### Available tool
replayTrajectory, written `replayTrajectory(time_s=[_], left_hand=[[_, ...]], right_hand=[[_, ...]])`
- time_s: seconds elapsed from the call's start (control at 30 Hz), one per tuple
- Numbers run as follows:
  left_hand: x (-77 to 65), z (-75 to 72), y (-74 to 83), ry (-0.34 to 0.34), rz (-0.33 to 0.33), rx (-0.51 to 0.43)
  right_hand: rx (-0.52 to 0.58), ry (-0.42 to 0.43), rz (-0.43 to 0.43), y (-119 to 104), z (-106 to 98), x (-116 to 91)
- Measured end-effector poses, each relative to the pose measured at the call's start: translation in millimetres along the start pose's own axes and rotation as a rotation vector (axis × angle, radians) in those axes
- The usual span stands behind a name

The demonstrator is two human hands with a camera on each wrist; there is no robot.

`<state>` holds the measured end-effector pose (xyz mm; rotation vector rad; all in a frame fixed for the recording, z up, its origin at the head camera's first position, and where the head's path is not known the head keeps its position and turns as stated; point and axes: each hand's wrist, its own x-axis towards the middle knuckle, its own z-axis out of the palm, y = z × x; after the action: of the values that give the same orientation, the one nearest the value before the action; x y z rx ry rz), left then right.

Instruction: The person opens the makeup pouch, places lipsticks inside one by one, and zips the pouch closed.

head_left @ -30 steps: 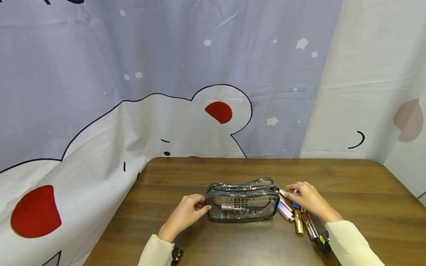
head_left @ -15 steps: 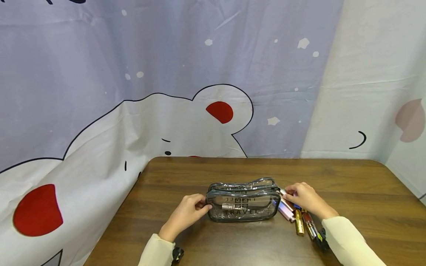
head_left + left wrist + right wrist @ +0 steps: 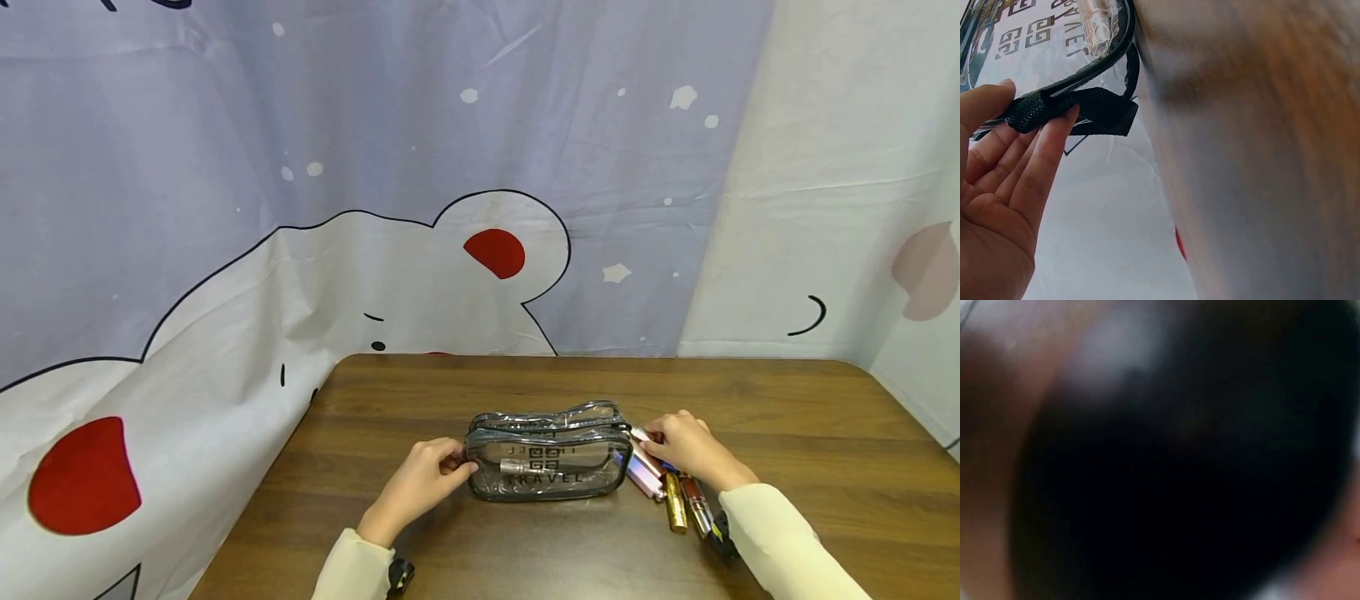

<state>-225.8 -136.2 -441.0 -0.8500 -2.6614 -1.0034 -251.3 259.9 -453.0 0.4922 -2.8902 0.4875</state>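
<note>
printed cloth backdrop (image 3: 360,125), wood-grain bench (image 3: 390,392) in front. clear, dark-edged plastic pouch (image 3: 547,458) stands between the bench's left and right edges, a silvery tube (image 3: 513,467) lying inside. left hand (image 3: 422,479) has its grip pinching the woven black tab (image 3: 1100,112), probably to steady something that floppy. right hand (image 3: 693,450) is at the pouch's other end by slim shiny tubes (image 3: 677,507), gold and lilac among them, likely bunched there for easy reach; can't tell if its grip has one.

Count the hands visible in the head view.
2. The left hand pinches the left end of the clear pouch; the right hand is just past its right end, above a gold tube. Neither is wholly hidden.
</note>
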Motion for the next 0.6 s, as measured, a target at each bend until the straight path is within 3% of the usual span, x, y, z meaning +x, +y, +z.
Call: replayTrajectory(time_s=[0.37,0.6], left_hand=[[-0.2,-0.2,0.0,0.001,-0.002,0.003],[0.4,-0.1,0.1,-0.004,-0.009,-0.006]], right_hand=[[0.008,0.0,0.009,0.1,2.7,-0.8],[0.009,0.082,-0.045,2.4,4.6,-2.5]])
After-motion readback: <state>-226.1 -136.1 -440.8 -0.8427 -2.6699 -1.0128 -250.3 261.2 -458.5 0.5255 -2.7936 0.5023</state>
